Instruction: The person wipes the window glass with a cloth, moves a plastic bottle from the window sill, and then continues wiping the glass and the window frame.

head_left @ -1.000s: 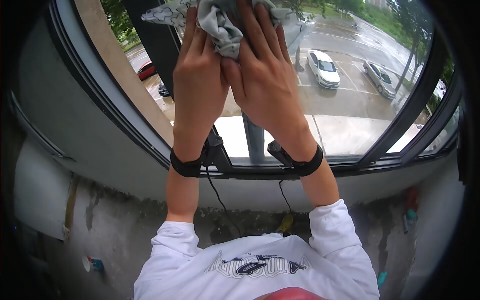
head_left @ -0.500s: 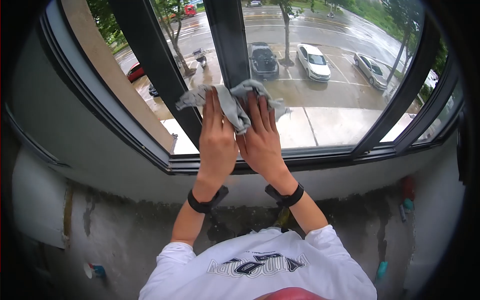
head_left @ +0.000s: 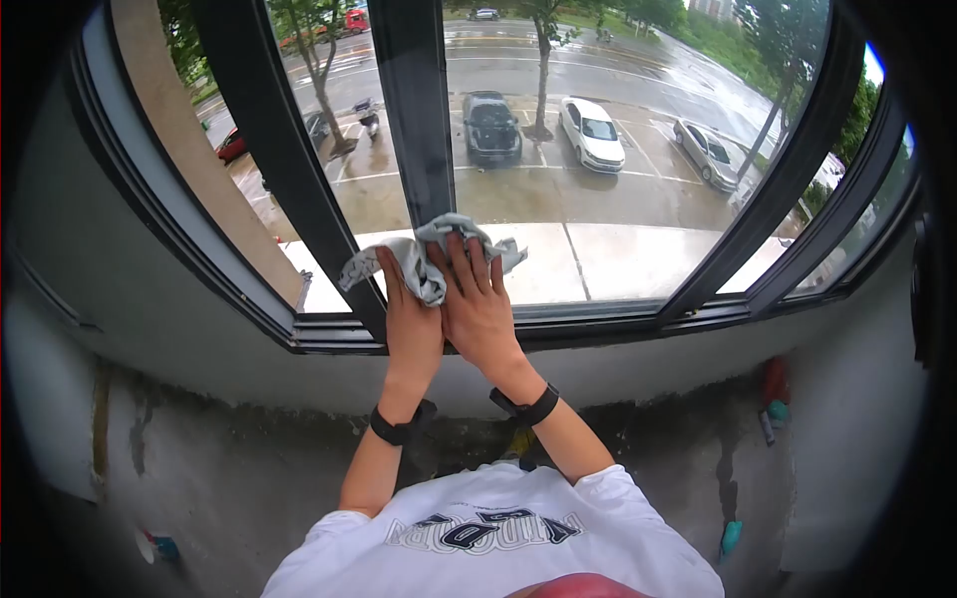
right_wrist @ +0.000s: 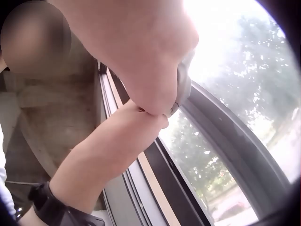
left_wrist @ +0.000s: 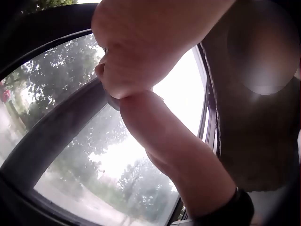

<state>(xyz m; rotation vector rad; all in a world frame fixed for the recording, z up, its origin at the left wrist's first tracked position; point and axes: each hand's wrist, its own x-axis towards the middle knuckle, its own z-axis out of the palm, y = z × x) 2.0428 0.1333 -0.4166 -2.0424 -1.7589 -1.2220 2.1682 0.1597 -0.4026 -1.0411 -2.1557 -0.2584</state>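
A crumpled pale grey cloth (head_left: 427, 287) with dark line patterns lies against the lower part of the window, over the foot of the dark upright bar (head_left: 419, 130). My left hand (head_left: 413, 329) presses the cloth's left part, fingers extended upward. Beside it, my right hand (head_left: 480, 317) lies with its fingers spread straight over the right part. The two hands touch along their thumb sides. In the right wrist view a fold of cloth (right_wrist: 185, 80) shows past the hand's edge; the palms hide most of it in both wrist views.
The dark bottom frame (head_left: 588, 324) of the window runs just below the hands, with a pale wall under it. Another dark upright (head_left: 269, 149) stands to the left. Parked cars, including a white car (head_left: 592, 135), are outside. Turquoise objects (head_left: 731, 538) lie on the floor.
Both hands and the cloth have come down the window from the top of the view to near the bottom frame. The head view has shifted slightly, and the fingers remain extended.
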